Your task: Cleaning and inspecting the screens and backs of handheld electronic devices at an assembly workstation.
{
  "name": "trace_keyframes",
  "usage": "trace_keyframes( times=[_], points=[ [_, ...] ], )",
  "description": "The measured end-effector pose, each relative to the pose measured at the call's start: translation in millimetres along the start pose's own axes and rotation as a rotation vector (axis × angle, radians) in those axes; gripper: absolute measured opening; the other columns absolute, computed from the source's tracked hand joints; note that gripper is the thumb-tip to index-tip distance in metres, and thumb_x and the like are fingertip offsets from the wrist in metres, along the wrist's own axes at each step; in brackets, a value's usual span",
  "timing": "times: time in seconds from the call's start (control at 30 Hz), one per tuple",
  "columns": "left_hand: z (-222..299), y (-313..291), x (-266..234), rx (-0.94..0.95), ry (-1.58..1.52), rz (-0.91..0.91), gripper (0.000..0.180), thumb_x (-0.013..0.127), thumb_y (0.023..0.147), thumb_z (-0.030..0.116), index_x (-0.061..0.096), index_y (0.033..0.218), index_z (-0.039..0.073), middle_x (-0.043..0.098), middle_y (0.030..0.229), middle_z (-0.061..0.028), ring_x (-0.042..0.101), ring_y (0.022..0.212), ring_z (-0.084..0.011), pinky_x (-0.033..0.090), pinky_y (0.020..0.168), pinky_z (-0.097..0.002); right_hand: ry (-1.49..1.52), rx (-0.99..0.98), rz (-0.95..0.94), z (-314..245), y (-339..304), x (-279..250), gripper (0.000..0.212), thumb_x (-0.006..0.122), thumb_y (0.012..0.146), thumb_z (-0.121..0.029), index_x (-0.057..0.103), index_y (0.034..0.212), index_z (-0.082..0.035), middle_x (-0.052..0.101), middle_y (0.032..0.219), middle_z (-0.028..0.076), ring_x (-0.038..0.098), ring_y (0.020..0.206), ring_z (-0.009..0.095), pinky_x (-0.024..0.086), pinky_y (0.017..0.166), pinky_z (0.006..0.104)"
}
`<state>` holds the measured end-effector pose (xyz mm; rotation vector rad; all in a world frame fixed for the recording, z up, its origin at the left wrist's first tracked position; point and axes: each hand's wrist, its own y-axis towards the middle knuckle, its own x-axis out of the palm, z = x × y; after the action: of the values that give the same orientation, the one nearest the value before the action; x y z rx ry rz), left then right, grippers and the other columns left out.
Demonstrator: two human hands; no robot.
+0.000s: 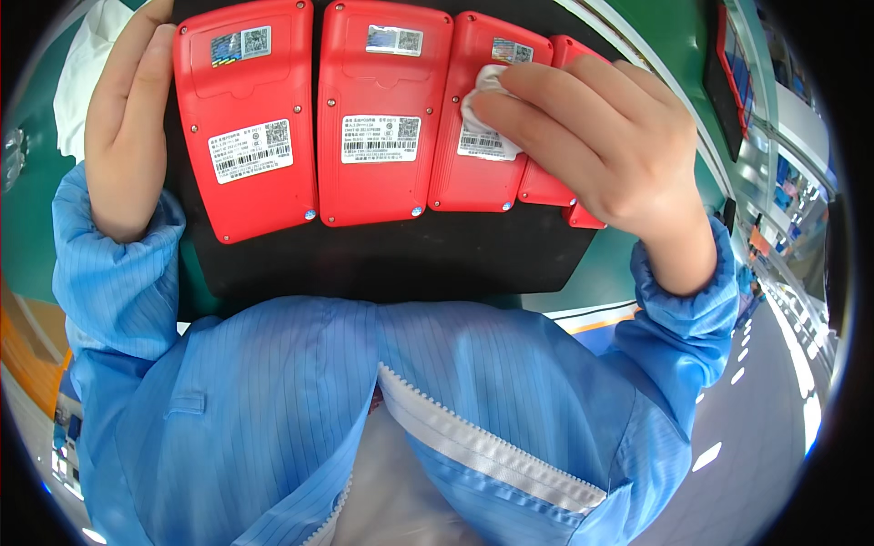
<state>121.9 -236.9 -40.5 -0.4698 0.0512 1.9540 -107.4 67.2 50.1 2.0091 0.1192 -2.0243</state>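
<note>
Several red handheld card terminals lie face down in a row on a black mat (391, 259), with white labels on their backs. My right hand (610, 136) pinches a white cloth (487, 109) and presses it on the label of the third terminal (460, 177). That hand and wrist partly cover the terminals further right (537, 187). My left hand (132, 127), fingers stretched out, rests along the left edge of the leftmost terminal (246, 100); its fingertips are cut off by the upper edge. Between these lies the second terminal (378, 187), untouched.
A crumpled white cloth or glove (91, 73) lies left of my left hand on the green tabletop (36, 209). Another dark mat with a red item (728, 64) lies at the far right. An aisle floor (756, 409) shows at the lower right.
</note>
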Motion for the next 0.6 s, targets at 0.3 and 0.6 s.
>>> trace_keyframes(
  times=[0.3, 0.6],
  points=[
    [3, -1, 3, 0.014, -0.024, -0.021, 0.058, 0.044, 0.106, 0.046, 0.044, 0.146, 0.003, 0.068, 0.123, -0.0132, 0.072, 0.103, -0.0173, 0.06, 0.088, -0.0302, 0.027, 0.013, -0.02, 4, -11, -3, 0.035, 0.075, 0.069, -0.017, 0.074, 0.103, -0.009, 0.071, 0.097, 0.007, 0.066, 0.077, 0.018, 0.052, 0.059, 0.0284],
    [4, -1, -2, 0.008, -0.014, -0.063, 0.059, 0.043, 0.106, 0.048, 0.045, 0.145, 0.004, 0.068, 0.122, -0.013, 0.072, 0.103, -0.0177, 0.06, 0.087, -0.031, 0.146, 0.054, -0.006, 14, -21, -6, 0.037, 0.081, 0.07, -0.012, 0.073, 0.106, -0.006, 0.072, 0.106, 0.009, 0.067, 0.098, 0.027, 0.058, 0.08, 0.0348]
  ],
)
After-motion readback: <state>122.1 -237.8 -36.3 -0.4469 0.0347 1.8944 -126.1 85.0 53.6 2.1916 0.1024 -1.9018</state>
